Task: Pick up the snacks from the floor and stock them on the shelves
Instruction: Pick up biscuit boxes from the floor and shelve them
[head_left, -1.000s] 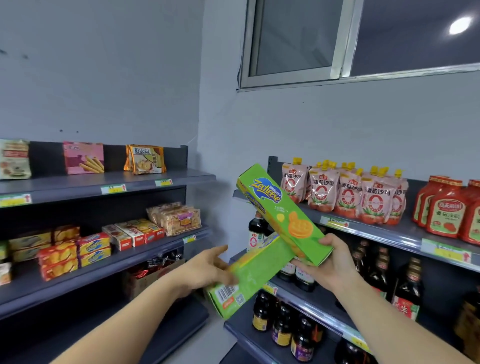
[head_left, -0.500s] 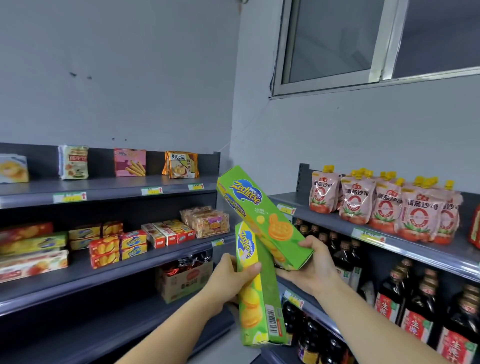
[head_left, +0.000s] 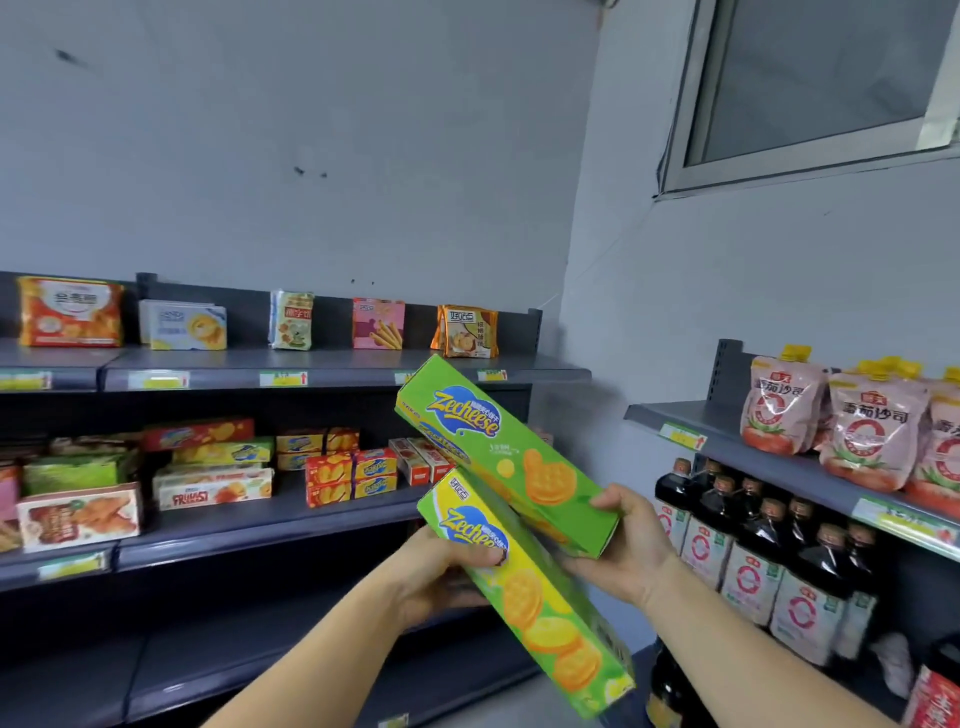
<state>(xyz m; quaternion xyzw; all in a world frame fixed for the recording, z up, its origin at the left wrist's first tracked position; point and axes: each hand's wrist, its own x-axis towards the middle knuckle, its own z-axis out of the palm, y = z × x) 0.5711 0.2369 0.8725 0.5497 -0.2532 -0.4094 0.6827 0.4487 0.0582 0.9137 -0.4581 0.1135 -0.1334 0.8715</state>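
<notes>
Head view: my left hand (head_left: 441, 577) grasps the lower box (head_left: 540, 608) near its top end, with the thumb lying across the blue "Zecheese" logo. My right hand (head_left: 628, 551) grasps the upper box (head_left: 498, 452) by its lower-right end, fingers curled round the edge. Both boxes are green, marked "Zecheese" and printed with round sandwich biscuits. I hold them in the air before the corner between the two shelf units. Each long axis runs from upper left to lower right, logo end uppermost; the lower box slants more steeply. Whether the two boxes touch I cannot tell. Pouches (head_left: 872, 431) on the right-hand shelf (head_left: 691, 421) carry red Chinese characters.
</notes>
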